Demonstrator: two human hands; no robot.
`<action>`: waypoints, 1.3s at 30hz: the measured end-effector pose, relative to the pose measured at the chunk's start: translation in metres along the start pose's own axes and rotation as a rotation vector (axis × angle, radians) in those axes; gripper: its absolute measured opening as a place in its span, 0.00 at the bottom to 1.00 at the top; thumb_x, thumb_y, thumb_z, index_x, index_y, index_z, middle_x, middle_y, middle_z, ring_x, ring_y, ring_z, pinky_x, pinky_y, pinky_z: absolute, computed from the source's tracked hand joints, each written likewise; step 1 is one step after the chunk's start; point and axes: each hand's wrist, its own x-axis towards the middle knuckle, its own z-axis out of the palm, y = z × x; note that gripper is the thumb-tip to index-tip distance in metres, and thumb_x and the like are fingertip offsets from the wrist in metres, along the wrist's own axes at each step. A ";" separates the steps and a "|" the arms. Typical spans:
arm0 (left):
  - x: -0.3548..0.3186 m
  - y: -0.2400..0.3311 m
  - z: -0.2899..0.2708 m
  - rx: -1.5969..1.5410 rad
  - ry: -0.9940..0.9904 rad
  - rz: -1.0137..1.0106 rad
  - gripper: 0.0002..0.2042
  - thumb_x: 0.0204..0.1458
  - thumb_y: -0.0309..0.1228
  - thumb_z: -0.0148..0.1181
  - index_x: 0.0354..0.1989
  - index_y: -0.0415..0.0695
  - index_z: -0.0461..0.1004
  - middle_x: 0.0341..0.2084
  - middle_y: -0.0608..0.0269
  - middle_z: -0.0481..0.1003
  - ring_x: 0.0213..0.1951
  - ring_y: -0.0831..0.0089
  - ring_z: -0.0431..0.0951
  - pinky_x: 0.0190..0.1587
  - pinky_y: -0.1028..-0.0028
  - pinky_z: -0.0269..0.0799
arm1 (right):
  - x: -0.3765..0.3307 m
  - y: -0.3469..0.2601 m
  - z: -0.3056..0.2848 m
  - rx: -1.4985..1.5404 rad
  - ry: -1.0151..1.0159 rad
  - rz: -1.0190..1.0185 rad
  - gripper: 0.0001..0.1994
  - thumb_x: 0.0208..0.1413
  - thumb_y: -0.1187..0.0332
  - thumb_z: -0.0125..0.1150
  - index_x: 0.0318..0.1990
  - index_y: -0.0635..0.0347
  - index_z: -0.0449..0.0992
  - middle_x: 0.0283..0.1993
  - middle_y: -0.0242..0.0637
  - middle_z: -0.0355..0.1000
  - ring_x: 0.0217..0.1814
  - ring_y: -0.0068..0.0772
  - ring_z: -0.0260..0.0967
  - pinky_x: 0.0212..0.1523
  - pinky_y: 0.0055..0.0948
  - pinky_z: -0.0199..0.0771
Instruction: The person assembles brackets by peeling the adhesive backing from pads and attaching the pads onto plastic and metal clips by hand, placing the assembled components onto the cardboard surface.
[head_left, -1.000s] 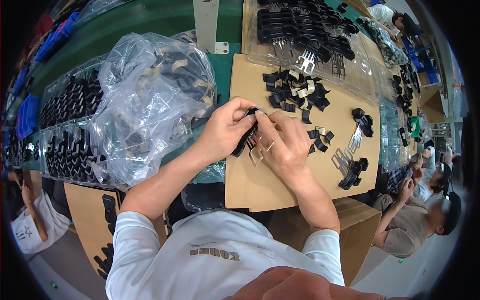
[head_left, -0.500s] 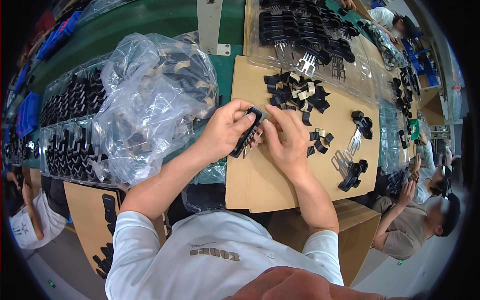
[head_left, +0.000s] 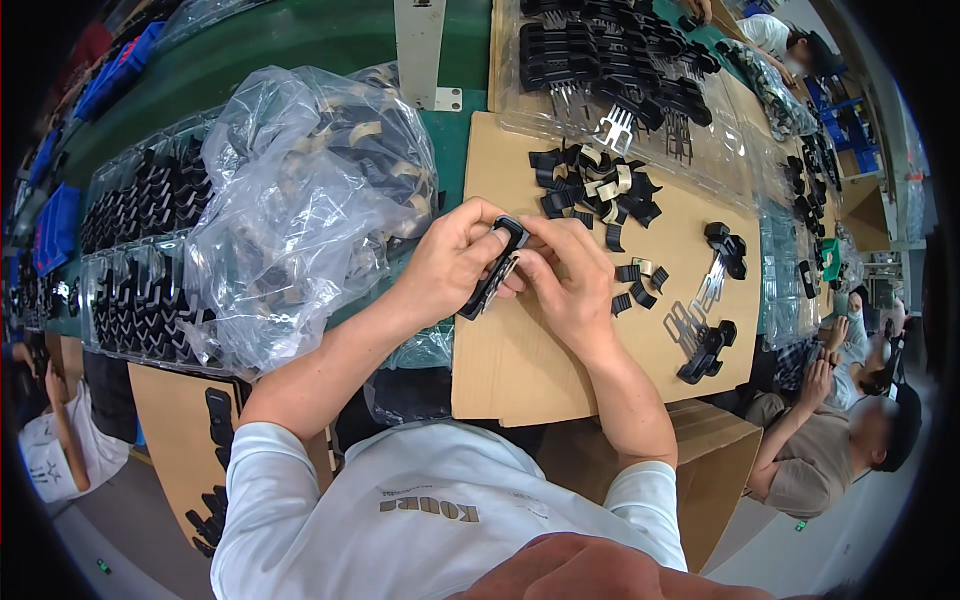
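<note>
A: Where is the part (head_left: 486, 282) located?

B: The black part is held between the hands, above the left edge of the board (head_left: 525, 375). It is tilted, its far end leaning to the right.

A: What is the state of the left hand (head_left: 450, 258)?

B: The part is pinched by the left hand, with the thumb laid along its upper face and the fingers wrapped beneath.

A: And the right hand (head_left: 572, 280)?

B: The fingers are bent, and the far end of the part is touched by the fingertips. Whether anything is pinched there cannot be told. A metal piece (head_left: 495, 287) is seen along the part's right side, partly covered.

A: What is placed around the right hand?

B: Loose clips (head_left: 603, 187) are heaped just beyond it, and a few more (head_left: 641, 283) are scattered just to its right. Farther right, two black units, one far (head_left: 725, 248) and one near (head_left: 706, 352), are laid with their metal prongs between them. Well beyond it, similar units (head_left: 572, 52) are stacked in a clear tray (head_left: 725, 147).

A: And to the left of the left hand?

B: A clear bag (head_left: 275, 205) is set there, with curved pieces showing through.
</note>
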 end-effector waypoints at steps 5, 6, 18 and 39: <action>0.000 0.000 0.004 0.020 -0.007 0.032 0.10 0.70 0.30 0.54 0.53 0.37 0.70 0.33 0.56 0.78 0.29 0.75 0.80 0.34 0.79 0.79 | 0.001 -0.001 -0.001 0.144 -0.030 0.171 0.16 0.56 0.81 0.67 0.53 0.65 0.82 0.38 0.36 0.73 0.34 0.26 0.68 0.34 0.23 0.70; 0.001 -0.001 0.005 0.028 -0.019 0.058 0.10 0.70 0.30 0.54 0.53 0.37 0.69 0.32 0.56 0.78 0.29 0.76 0.80 0.34 0.79 0.78 | 0.001 -0.001 -0.001 0.171 -0.030 0.205 0.16 0.56 0.81 0.67 0.53 0.65 0.82 0.38 0.35 0.72 0.34 0.25 0.68 0.34 0.22 0.70; -0.001 0.000 0.005 0.091 -0.013 0.078 0.10 0.71 0.31 0.55 0.53 0.39 0.70 0.29 0.61 0.76 0.26 0.80 0.75 0.28 0.81 0.68 | 0.002 -0.002 -0.002 0.168 -0.061 0.186 0.14 0.57 0.80 0.67 0.52 0.66 0.82 0.37 0.34 0.72 0.34 0.24 0.66 0.33 0.21 0.68; -0.001 0.002 0.007 0.303 0.116 0.135 0.10 0.67 0.23 0.52 0.54 0.37 0.71 0.32 0.62 0.79 0.28 0.80 0.75 0.30 0.81 0.71 | -0.004 0.000 -0.003 0.051 -0.013 -0.083 0.22 0.52 0.74 0.71 0.56 0.67 0.79 0.39 0.36 0.72 0.34 0.29 0.65 0.34 0.24 0.68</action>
